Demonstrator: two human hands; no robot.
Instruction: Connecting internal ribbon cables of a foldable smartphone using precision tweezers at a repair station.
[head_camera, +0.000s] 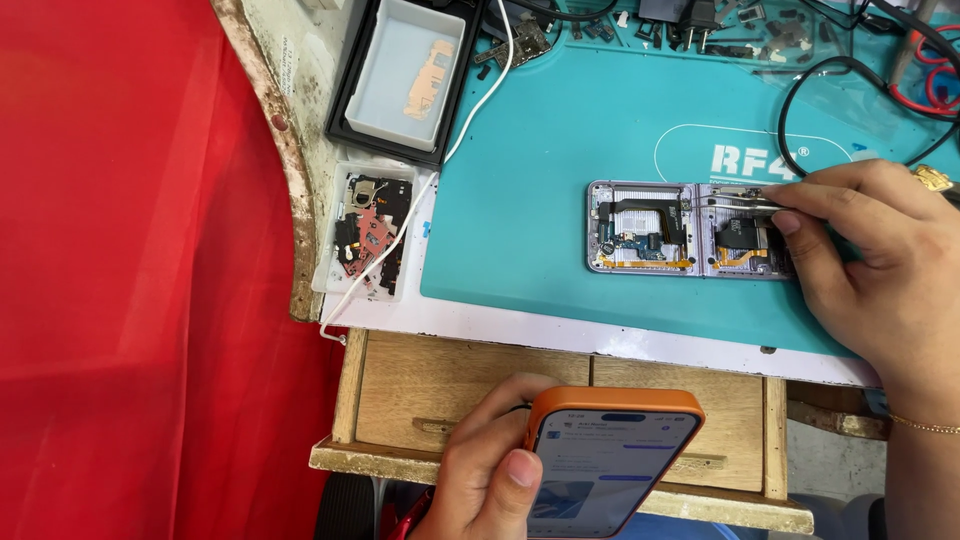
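The right hand (880, 255) pinches thin metal tweezers (740, 201) whose tips point left over the opened grey flip phone (690, 230) lying long-ways across the teal mat (530, 170) on the table, while the left hand (490, 460), farther away, grips an orange-cased phone (605, 455).

Flat teal rubber work mat (560, 150) w/ white line markings; smartphone in orange case (610, 455) at 6 o'clock; plain red fabric sheet (130, 280) at 9; clear plastic tray (368, 232) w/ red and black parts.
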